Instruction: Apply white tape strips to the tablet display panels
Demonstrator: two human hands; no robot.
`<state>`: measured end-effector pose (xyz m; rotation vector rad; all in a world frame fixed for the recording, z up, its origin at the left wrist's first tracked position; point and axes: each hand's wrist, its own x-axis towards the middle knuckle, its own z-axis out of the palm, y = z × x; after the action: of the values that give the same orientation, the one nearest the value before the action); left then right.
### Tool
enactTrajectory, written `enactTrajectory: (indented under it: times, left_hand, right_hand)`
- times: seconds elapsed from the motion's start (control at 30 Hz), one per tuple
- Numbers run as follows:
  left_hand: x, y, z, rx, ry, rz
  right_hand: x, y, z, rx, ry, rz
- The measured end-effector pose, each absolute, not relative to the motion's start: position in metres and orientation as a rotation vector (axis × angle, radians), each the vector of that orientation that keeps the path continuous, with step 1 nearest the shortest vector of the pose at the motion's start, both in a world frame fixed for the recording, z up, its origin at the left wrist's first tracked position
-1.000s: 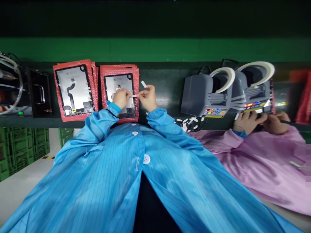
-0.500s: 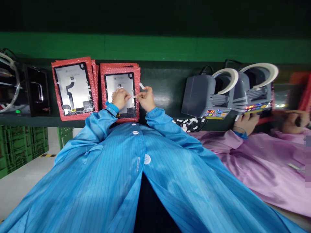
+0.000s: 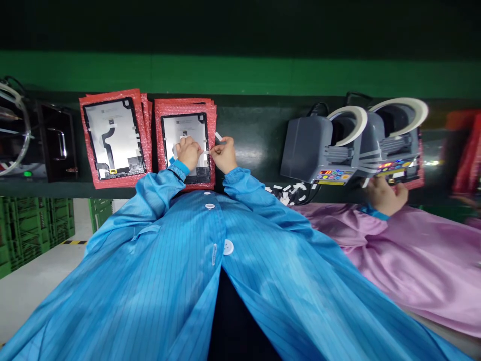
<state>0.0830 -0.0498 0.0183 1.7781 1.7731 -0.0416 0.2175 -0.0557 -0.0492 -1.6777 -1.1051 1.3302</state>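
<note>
Between the fingers of left hand (image 3: 189,152) and right hand (image 3: 226,155) (both pinching it), a white strip (image 3: 206,152) is best kept taut.

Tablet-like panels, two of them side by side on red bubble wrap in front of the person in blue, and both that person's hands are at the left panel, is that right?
Not quite: the head view shows the left hand and right hand at the right panel, not the left panel. The rest is right.
</note>
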Motion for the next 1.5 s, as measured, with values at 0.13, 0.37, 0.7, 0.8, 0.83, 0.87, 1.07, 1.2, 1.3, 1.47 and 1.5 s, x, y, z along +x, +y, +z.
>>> enactTrajectory:
  times: [0.13,0.37,0.7,0.8,0.83,0.87,1.07,1.2,1.3,1.47,1.5]
  left_hand:
    - [0.083,-0.051,0.016,1.777,1.769,0.002]
    - [0.084,-0.056,0.010,1.828,1.759,0.033]
    - [0.061,-0.035,0.017,1.799,1.665,0.333]
    - [0.058,-0.027,0.018,1.841,1.538,0.342]
    - [0.058,-0.027,0.017,1.845,1.523,0.338]
    - [0.057,-0.027,0.015,1.842,1.518,0.338]
    - [0.058,-0.028,0.003,1.751,1.546,0.360]
    - [0.062,-0.029,0.001,1.709,1.616,0.297]
    - [0.068,-0.032,0.001,1.722,1.727,0.237]
    - [0.076,-0.039,-0.003,1.799,1.775,0.187]
    - [0.077,-0.040,-0.003,1.806,1.776,0.188]
  right_hand:
    - [0.218,-0.056,-0.045,-1.700,-1.170,1.304]
    - [0.213,-0.062,-0.042,-1.735,-1.258,1.213]
    - [0.232,-0.053,-0.016,-1.523,-1.403,1.387]
    - [0.232,-0.050,-0.004,-1.437,-1.512,1.436]
    - [0.232,-0.049,-0.002,-1.439,-1.522,1.435]
    - [0.231,-0.048,-0.001,-1.455,-1.518,1.427]
    - [0.231,-0.041,-0.009,-1.562,-1.385,1.409]
    - [0.229,-0.035,-0.016,-1.586,-1.475,1.377]
    - [0.226,-0.034,-0.023,-1.641,-1.522,1.274]
    - [0.221,-0.038,-0.037,-1.728,-1.532,1.188]
    - [0.220,-0.039,-0.039,-1.722,-1.541,1.177]
